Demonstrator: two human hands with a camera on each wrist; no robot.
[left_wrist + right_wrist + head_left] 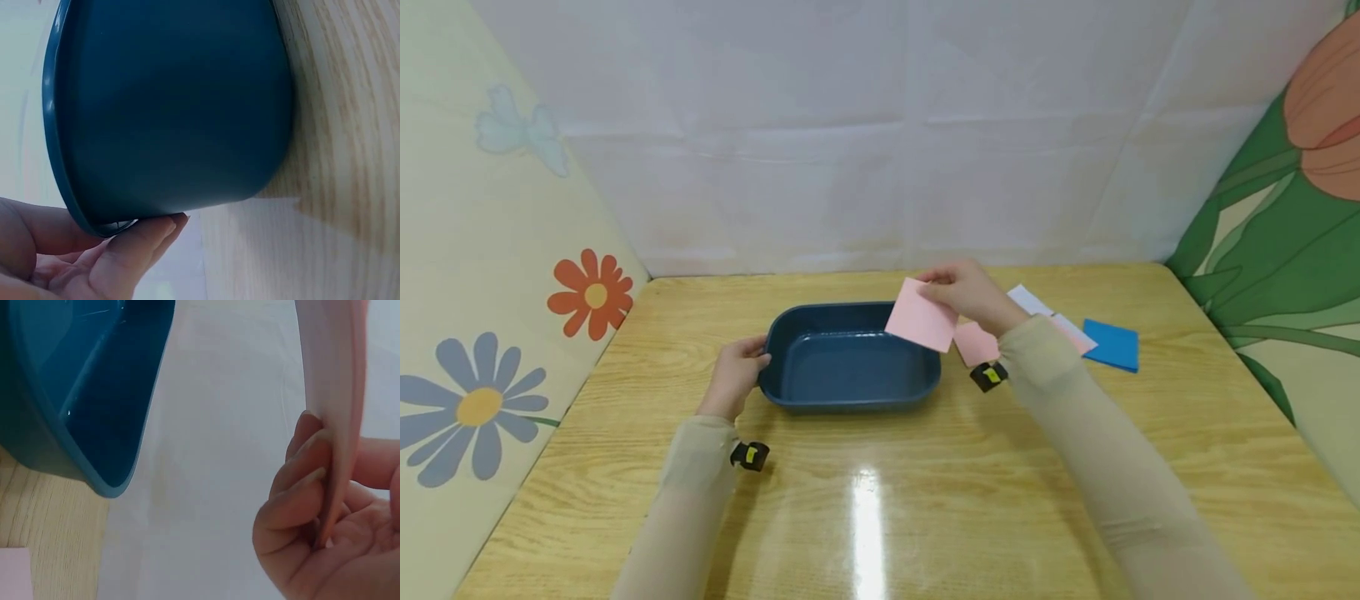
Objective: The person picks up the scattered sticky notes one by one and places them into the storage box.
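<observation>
A dark blue rectangular basin with rounded corners sits on the table. My left hand pinches its left rim, thumb on the inner side; the left wrist view shows the fingers at the rim of the basin. My right hand holds a square pink sticky note pad up over the basin's right end. In the right wrist view the pad stands edge-on between thumb and fingers, above and beside the basin.
To the right on the wooden table lie another pink pad, white and pink paper pieces partly hidden by the right forearm, and a blue square pad. A white cloth wall rises behind the table.
</observation>
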